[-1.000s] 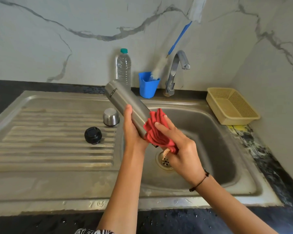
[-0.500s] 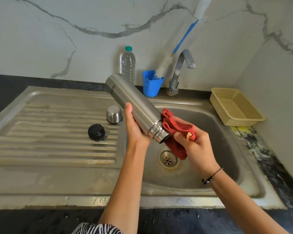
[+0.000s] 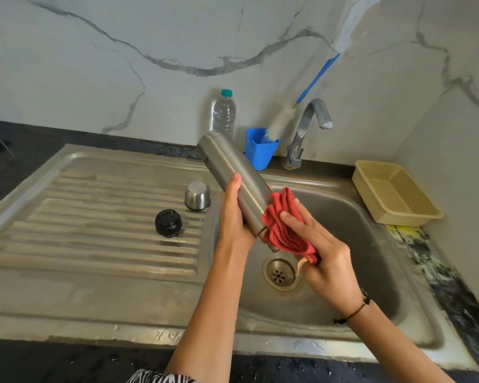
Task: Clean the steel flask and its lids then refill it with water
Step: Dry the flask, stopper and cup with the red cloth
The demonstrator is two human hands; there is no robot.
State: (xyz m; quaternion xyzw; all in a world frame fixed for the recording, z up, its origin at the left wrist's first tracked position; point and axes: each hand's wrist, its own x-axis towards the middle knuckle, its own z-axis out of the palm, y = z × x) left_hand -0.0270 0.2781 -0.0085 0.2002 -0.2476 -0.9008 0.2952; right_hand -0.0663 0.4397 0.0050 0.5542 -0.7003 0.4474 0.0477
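Steel flask point(image 3: 233, 167) in left hand point(image 3: 234, 217)

Above the sink basin point(image 3: 357, 244), the left hand point(image 3: 234, 217) grips the tilted steel flask point(image 3: 233, 175) while the right hand point(image 3: 324, 258) presses a red cloth point(image 3: 282, 228) around its lower end. Left of the basin, on the ribbed drainboard point(image 3: 94, 230), sit a steel cap point(image 3: 197, 195) and a black lid point(image 3: 168, 223).

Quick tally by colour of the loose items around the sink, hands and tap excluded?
Steel: 2, flask, steel lid
Black: 1, black lid
Red: 1, cloth
Blue: 2, cup, brush
Clear: 1, water bottle
Yellow: 1, basket
Total: 8
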